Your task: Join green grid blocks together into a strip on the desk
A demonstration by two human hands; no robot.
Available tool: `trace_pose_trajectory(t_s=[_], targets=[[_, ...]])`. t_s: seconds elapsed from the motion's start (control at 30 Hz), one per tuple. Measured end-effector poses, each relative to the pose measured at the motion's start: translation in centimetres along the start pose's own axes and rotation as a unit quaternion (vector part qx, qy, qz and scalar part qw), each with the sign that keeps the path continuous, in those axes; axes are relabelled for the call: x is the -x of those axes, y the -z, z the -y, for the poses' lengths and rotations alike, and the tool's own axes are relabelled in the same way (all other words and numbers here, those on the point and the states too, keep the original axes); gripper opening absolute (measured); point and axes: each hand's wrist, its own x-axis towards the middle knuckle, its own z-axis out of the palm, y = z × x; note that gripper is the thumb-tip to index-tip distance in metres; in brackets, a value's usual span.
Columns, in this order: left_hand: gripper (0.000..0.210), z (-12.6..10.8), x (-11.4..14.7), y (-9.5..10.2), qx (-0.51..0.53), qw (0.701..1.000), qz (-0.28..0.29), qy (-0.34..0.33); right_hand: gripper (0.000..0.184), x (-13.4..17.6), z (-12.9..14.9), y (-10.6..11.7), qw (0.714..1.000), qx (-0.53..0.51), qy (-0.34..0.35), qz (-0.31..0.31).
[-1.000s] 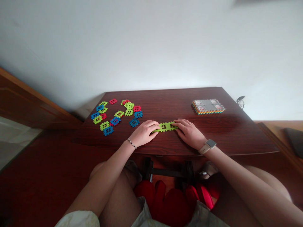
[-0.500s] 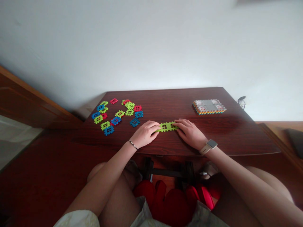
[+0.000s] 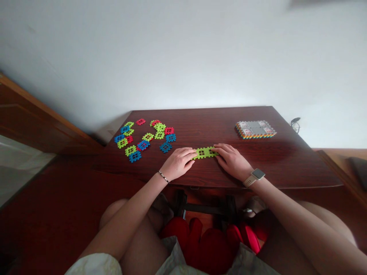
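Note:
A short strip of joined green window tiles [image 3: 205, 152] lies flat on the dark wooden table [image 3: 275, 164], near its front edge. My left hand [image 3: 179, 163] grips the strip's left end between thumb and fingers. My right hand [image 3: 233, 161], with a watch on its wrist, presses on the strip's right end. Both hands rest on the table top.
Several loose green, blue and red tiles [image 3: 145, 137] are scattered at the table's left. A flat stack of grey-topped tiles [image 3: 255, 129] sits at the back right. A white wall rises behind the table. My knees and something red [image 3: 210, 242] are below the front edge.
The hands and the green strip hold the same pose on the table. Only the view has shifted slightly.

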Motion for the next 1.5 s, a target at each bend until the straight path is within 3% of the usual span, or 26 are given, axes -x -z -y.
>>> trace_pose_trajectory(t_s=[0.33,0.53,1.5], targets=[[0.041,-0.2,-0.4,0.3,-0.012,1.0,-0.023,0.006,0.038,0.0,-0.1,0.0,1.0,0.002,0.003,0.003],[0.026,0.0,-0.3,-0.5,-0.002,1.0,-0.017,0.007,0.038,0.0,-0.3,-0.3,1.0,0.004,0.009,-0.004],[0.031,0.0,0.0,-0.5,-0.035,0.999,-0.025,-0.018,0.032,-0.8,0.3,-0.6,0.999,0.038,-0.013,-0.004]])
